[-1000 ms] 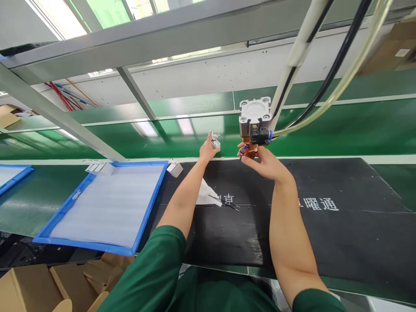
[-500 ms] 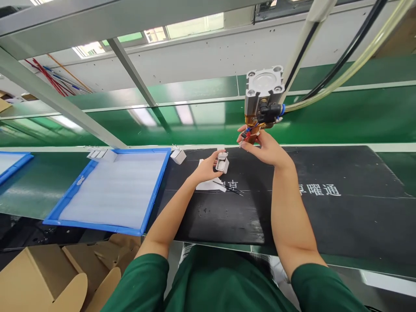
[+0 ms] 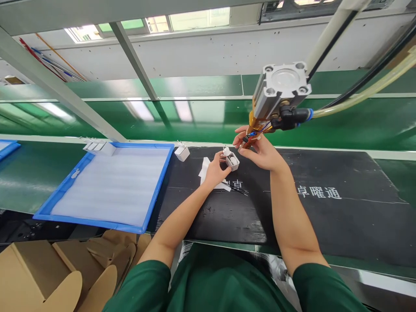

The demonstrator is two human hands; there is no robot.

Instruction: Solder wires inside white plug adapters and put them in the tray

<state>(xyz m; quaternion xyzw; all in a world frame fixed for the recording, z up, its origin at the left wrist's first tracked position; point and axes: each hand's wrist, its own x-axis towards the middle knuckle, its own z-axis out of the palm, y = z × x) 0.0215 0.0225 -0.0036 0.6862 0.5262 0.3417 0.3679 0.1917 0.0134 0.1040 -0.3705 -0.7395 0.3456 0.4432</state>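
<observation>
My left hand (image 3: pixel 215 172) is closed around a small white charger housing (image 3: pixel 232 161), its open side facing up and a smaller white part at its upper edge. To the right, my right hand (image 3: pixel 264 154) wraps its fingers about the lower end of a hanging pneumatic tool (image 3: pixel 282 84), which tilts down toward the housing. A gap separates the tool's tip from the housing. Beneath my left hand lie a white sheet of paper (image 3: pixel 204 170) and dark tweezers (image 3: pixel 239 190) on the black mat (image 3: pixel 221 221).
Left of my hands stands another white charger (image 3: pixel 182 153). A blue-rimmed tray (image 3: pixel 150 203) with a white lining bears several white chargers (image 3: pixel 100 148) at its back corner. Cardboard boxes (image 3: pixel 32 268) sit below left. Hoses (image 3: pixel 367 97) run from the tool to the upper right.
My left hand has moved right with the housing, closer to the tool. The tool is now more tilted and its top sits further right; the view has shifted slightly.
</observation>
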